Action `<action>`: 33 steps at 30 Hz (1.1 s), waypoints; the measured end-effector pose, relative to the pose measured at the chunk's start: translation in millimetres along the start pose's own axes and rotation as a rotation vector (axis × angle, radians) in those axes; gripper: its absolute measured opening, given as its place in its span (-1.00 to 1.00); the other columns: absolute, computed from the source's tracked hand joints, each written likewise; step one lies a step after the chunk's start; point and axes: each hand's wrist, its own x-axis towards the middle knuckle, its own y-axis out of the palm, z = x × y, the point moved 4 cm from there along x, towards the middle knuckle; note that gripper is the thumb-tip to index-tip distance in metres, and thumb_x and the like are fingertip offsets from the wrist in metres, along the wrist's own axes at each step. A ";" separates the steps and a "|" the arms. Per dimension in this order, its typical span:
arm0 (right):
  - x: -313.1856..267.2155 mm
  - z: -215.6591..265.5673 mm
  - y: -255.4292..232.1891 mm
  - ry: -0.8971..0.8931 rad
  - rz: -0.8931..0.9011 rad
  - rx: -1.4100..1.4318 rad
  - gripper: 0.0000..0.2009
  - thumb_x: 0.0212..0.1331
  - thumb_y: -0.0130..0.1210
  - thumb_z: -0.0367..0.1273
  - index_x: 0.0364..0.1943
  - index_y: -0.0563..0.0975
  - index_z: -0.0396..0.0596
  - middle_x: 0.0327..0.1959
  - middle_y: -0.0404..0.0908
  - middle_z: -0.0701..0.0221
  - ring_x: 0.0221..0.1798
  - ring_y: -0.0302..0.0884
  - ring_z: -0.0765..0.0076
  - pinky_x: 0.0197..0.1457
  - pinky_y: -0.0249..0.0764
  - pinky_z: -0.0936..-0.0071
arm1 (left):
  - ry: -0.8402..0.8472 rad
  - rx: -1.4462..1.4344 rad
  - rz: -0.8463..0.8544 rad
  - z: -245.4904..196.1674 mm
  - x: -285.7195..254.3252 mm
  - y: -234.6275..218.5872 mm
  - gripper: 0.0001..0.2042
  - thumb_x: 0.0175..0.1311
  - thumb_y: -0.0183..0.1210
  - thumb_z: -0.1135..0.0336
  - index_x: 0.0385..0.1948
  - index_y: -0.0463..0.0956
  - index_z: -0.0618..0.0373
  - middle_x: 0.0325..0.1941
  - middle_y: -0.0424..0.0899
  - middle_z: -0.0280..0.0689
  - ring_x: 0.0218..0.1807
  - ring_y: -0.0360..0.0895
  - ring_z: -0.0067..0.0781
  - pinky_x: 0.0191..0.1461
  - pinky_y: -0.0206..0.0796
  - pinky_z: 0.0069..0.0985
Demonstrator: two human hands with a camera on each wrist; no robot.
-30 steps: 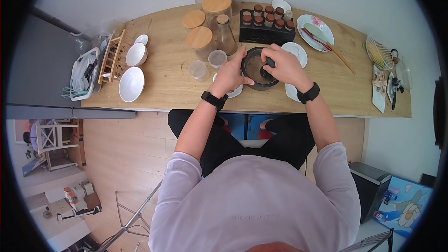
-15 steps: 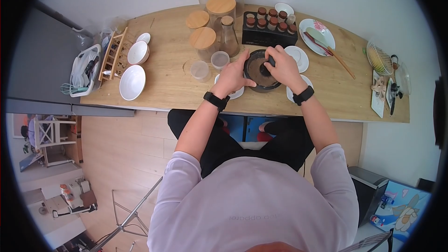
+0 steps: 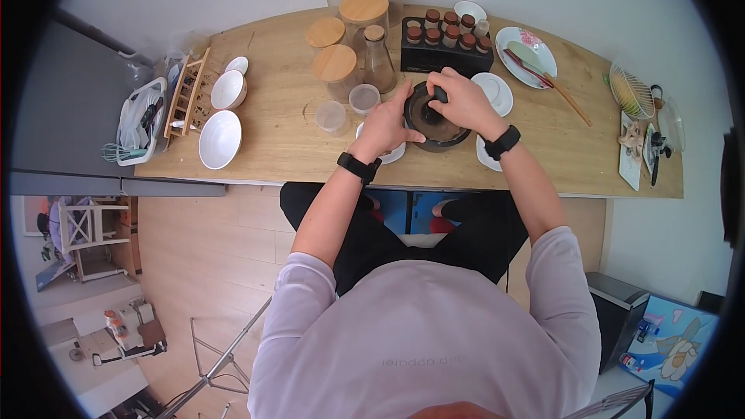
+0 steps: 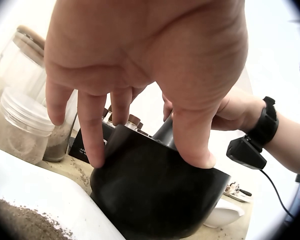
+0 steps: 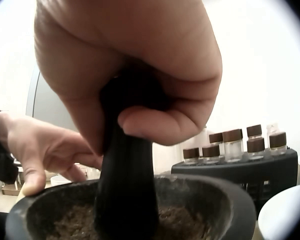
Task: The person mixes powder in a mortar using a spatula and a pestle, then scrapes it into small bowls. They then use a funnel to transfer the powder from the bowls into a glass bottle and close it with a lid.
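A black mortar (image 3: pixel 444 145) stands at the table's front, brown ground matter (image 5: pixel 182 222) inside it. My left hand (image 3: pixel 383 129) steadies it from the left, thumb on the near rim and fingers spread along the side; in the left wrist view, thumb and fingertips press its dark outer wall (image 4: pixel 150 195). My right hand (image 3: pixel 463 101) grips a black pestle (image 5: pixel 127 185), fingers wrapped round its upper part. The pestle's lower end sits in the brown matter, tilted in the head view. Beneath my left hand is a white dish holding brown powder (image 4: pixel 20 220).
Behind the mortar is a black rack (image 3: pixel 442 57) of brown-capped jars. Wooden-lidded canisters (image 3: pixel 336 64), a glass bottle (image 3: pixel 379 66) and two small tubs (image 3: pixel 331 117) stand left. White saucers (image 3: pixel 503 98) lie right, with a flowered plate (image 3: pixel 543 50) farther back. White bowls (image 3: pixel 220 140) are far left.
My right hand has shifted the pestle slightly left and away from me inside the mortar, and the pestle's tilt has changed. My left hand keeps its hold on the mortar.
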 end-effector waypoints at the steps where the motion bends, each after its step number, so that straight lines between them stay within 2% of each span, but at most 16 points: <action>1: -0.1 4.9 -6.9 0.007 0.003 -0.019 -0.76 0.03 0.29 -0.37 -0.25 0.46 0.05 -0.26 0.45 0.30 -0.23 0.56 -0.04 -0.23 0.46 0.11 | -0.005 -0.002 -0.004 0.5 0.4 0.5 0.17 -0.30 0.61 0.30 0.48 0.00 0.10 0.38 0.45 -0.10 0.15 0.56 -0.03 0.21 0.41 -0.28; 5: -6.6 16.6 -20.6 0.052 -0.100 0.016 -0.74 0.02 0.29 -0.42 -0.27 0.43 0.03 -0.31 0.39 0.33 -0.27 0.48 0.04 -0.26 0.36 0.16 | -0.010 -0.011 -0.018 -1.1 -0.1 0.0 0.16 -0.28 0.60 0.34 0.49 0.00 0.06 0.39 0.44 -0.13 0.08 0.60 -0.05 0.15 0.45 -0.30; 8: -9.7 5.1 5.6 0.088 -0.093 -0.012 -0.75 0.02 0.29 -0.40 -0.27 0.43 0.03 -0.31 0.40 0.32 -0.24 0.49 0.00 -0.24 0.38 0.13 | -0.017 0.047 0.015 -6.4 -1.1 -4.0 0.15 -0.29 0.60 0.19 0.45 0.02 0.19 0.33 0.50 -0.08 0.26 0.50 -0.01 0.30 0.29 -0.22; 10: -8.9 2.5 5.6 0.114 -0.093 -0.035 -0.78 0.05 0.28 -0.37 -0.27 0.46 0.06 -0.26 0.46 0.30 -0.24 0.55 -0.04 -0.24 0.43 0.08 | -0.003 0.036 0.006 -4.7 -0.6 -3.3 0.15 -0.28 0.60 0.19 0.45 0.03 0.19 0.33 0.50 -0.09 0.26 0.50 -0.02 0.30 0.28 -0.21; 13: 0.0 -2.5 -4.5 0.095 -0.079 -0.024 -0.78 0.06 0.28 -0.37 -0.26 0.46 0.06 -0.27 0.46 0.30 -0.25 0.55 -0.04 -0.24 0.43 0.08 | -0.003 0.041 0.007 -2.6 -0.9 -0.5 0.14 -0.28 0.60 0.19 0.45 0.03 0.19 0.33 0.50 -0.09 0.27 0.49 -0.03 0.31 0.26 -0.20; 16: 3.2 -0.1 -15.1 0.088 -0.231 -0.024 -0.78 0.07 0.28 -0.36 -0.26 0.45 0.05 -0.28 0.46 0.30 -0.26 0.55 -0.04 -0.24 0.43 0.09 | -0.009 0.050 0.001 -3.5 -1.3 -2.2 0.14 -0.29 0.60 0.18 0.44 0.03 0.19 0.33 0.50 -0.09 0.27 0.49 -0.03 0.30 0.27 -0.20; 17: 3.6 1.7 -15.8 0.140 -0.222 -0.004 -0.78 0.07 0.28 -0.37 -0.26 0.45 0.05 -0.28 0.46 0.30 -0.26 0.55 -0.03 -0.24 0.43 0.09 | -0.006 0.053 0.002 -4.0 -1.3 -2.3 0.14 -0.29 0.60 0.18 0.45 0.03 0.19 0.33 0.50 -0.09 0.27 0.49 -0.03 0.30 0.27 -0.20; 20: -0.6 0.3 5.3 0.118 -0.189 -0.011 -0.77 0.06 0.29 -0.38 -0.26 0.45 0.04 -0.29 0.45 0.30 -0.26 0.55 -0.03 -0.25 0.42 0.10 | -0.001 0.044 0.007 -4.0 -0.4 -2.5 0.14 -0.28 0.60 0.18 0.45 0.03 0.19 0.34 0.49 -0.08 0.27 0.49 -0.02 0.30 0.29 -0.21; 24: 1.3 0.1 2.3 0.016 -0.048 0.021 -0.76 0.05 0.28 -0.38 -0.26 0.44 0.03 -0.29 0.43 0.30 -0.27 0.55 -0.03 -0.26 0.42 0.10 | 0.007 0.027 0.003 -4.7 -1.7 -1.8 0.15 -0.29 0.60 0.19 0.45 0.03 0.19 0.34 0.48 -0.06 0.26 0.49 -0.01 0.29 0.30 -0.21; 30: -6.8 29.5 -5.0 -0.001 -0.087 0.080 -0.77 0.06 0.27 -0.37 -0.25 0.45 0.04 -0.25 0.43 0.29 -0.24 0.55 -0.05 -0.21 0.44 0.08 | 0.006 -0.010 -0.002 0.8 -0.8 0.7 0.17 -0.29 0.60 0.20 0.47 0.00 0.17 0.32 0.50 -0.07 0.24 0.50 0.04 0.26 0.34 -0.22; 31: -9.5 24.4 9.6 -0.025 -0.112 0.063 -0.76 0.03 0.29 -0.40 -0.27 0.45 0.03 -0.28 0.41 0.32 -0.25 0.52 0.03 -0.27 0.38 0.17 | -0.022 -0.010 0.022 -0.9 -0.5 -0.9 0.17 -0.29 0.60 0.21 0.48 0.00 0.16 0.32 0.50 -0.07 0.23 0.51 0.04 0.25 0.35 -0.23; 33: -9.6 19.5 14.1 0.019 -0.077 0.017 -0.76 0.03 0.29 -0.40 -0.27 0.45 0.04 -0.27 0.41 0.33 -0.24 0.53 0.04 -0.27 0.39 0.16 | -0.009 -0.015 0.010 -0.7 1.6 -1.3 0.17 -0.29 0.60 0.23 0.48 0.00 0.15 0.32 0.50 -0.09 0.20 0.53 0.05 0.22 0.38 -0.25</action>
